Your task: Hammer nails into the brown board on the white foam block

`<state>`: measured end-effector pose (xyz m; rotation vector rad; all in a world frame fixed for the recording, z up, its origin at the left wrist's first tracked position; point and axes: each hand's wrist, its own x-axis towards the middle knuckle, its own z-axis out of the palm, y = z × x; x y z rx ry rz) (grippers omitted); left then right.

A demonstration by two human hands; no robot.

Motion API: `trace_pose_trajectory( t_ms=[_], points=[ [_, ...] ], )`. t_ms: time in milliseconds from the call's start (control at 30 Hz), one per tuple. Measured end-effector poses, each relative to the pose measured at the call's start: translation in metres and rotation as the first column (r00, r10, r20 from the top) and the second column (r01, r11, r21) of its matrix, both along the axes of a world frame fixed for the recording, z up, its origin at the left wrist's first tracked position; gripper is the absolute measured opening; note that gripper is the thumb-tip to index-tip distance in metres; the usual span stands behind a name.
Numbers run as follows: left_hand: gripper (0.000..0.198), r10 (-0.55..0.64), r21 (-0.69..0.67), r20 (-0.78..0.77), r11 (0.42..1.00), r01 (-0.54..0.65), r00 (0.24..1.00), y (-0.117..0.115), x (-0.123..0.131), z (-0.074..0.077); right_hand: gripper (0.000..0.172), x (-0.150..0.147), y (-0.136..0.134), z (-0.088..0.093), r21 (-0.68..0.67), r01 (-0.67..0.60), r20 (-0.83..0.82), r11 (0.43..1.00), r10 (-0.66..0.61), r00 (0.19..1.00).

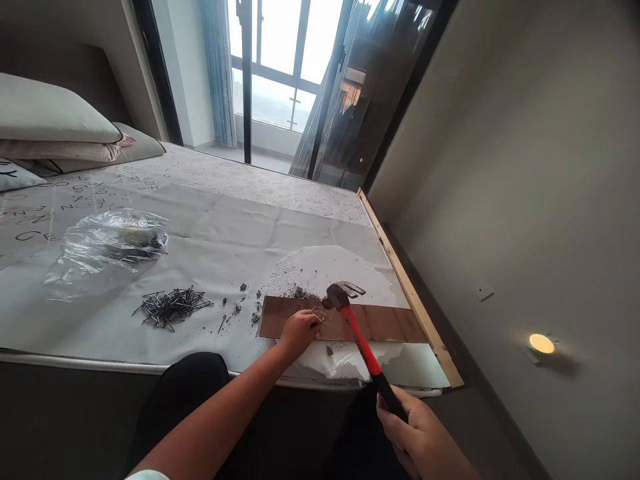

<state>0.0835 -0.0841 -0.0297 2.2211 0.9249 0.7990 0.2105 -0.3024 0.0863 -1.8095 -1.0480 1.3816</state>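
My right hand grips the black end of a red-handled claw hammer. Its steel head hovers just above a brown wooden board. That board lies on a white foam slab at the mattress edge. My left hand rests on the board's left part, fingers pinched together as if holding a small nail upright beside the hammer head; the nail itself is too small to see clearly. Dark crumbs and dust lie around the board's left end.
A pile of loose nails lies left of the board on the grey sheet. A crumpled clear plastic bag sits farther left. Pillows are stacked at the far left. A wooden batten runs along the bed's right edge by the wall.
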Motion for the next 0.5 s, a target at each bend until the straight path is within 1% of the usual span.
trace_pose_trajectory(
  t_ms=[67, 233, 400, 500],
  points=[
    [0.016, -0.006, -0.002, 0.000, 1.000, 0.006, 1.000, 0.0005, 0.0000, 0.0000, 0.025, -0.0020, -0.0004, 0.0020, 0.024, -0.004, 0.033, 1.000, 0.003, 0.999],
    [0.016, -0.008, 0.006, -0.007, 1.000, 0.009, 1.000, 0.0018, -0.0008, -0.0007, 0.016, -0.0054, -0.0019, -0.0008, -0.010, 0.008, 0.086, 1.000, -0.008, 0.996],
    [0.018, -0.008, -0.003, -0.028, 1.000, 0.008, 1.000, 0.0009, -0.0019, 0.0021, 0.024, -0.0034, -0.0040, 0.0005, 0.008, 0.013, 0.069, 1.000, -0.013, 0.998],
    [0.016, -0.009, -0.023, -0.034, 1.000, 0.008, 0.999, 0.0006, -0.0029, 0.0028, 0.020, -0.0041, -0.0031, -0.0045, -0.035, 0.018, 0.060, 0.999, -0.016, 0.998]
  ],
)
